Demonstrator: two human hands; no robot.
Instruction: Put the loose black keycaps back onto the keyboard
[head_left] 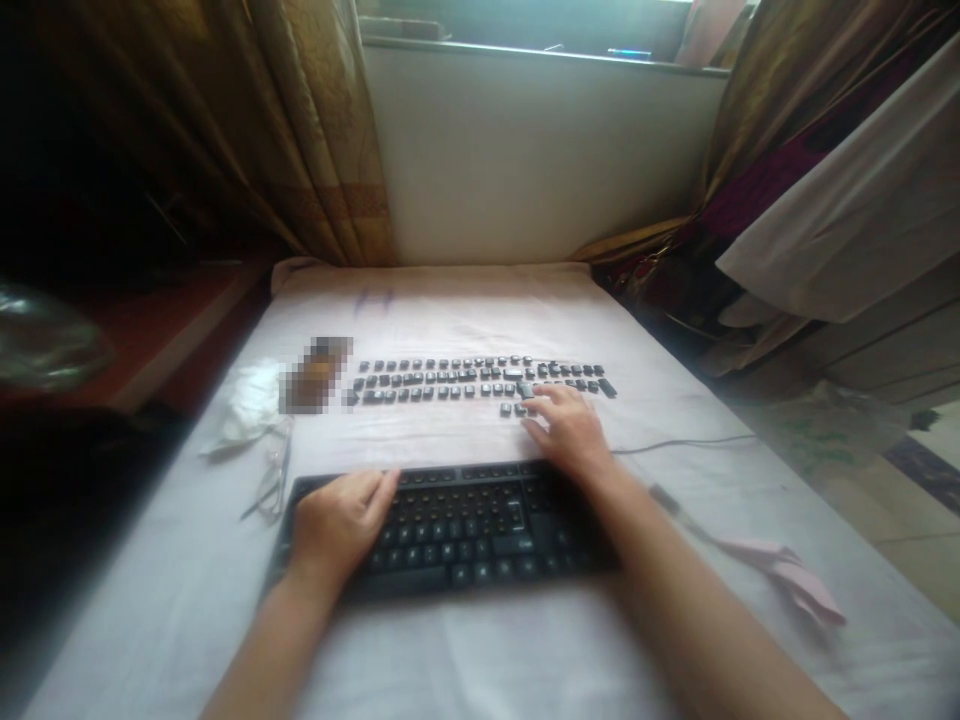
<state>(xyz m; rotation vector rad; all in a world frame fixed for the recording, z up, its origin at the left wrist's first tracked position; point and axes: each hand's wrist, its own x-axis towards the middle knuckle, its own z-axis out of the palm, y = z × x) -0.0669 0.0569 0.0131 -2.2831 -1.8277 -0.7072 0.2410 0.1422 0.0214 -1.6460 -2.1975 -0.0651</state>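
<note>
A black keyboard (431,553) lies on the cloth-covered surface in front of me. Keycaps show in its lower rows, while its upper rows look bare of them. My left hand (337,520) is closed over the keyboard's left end, thumb near the top edge. Beyond the keyboard, loose dark keycaps (455,392) are laid out in long rows. My right hand (568,425) reaches over the keyboard's right part to these rows. Its fingers are apart, with the fingertips at a keycap (525,389) near the rows' right side; whether they grip it is unclear.
White crumpled material (251,405) and a thin tangled item (271,480) lie at left beside a pixelated brown object (319,375). A cable (686,442) runs right. A pink cloth-like strip (787,575) lies at right. Curtains (315,130) hang beside the wall.
</note>
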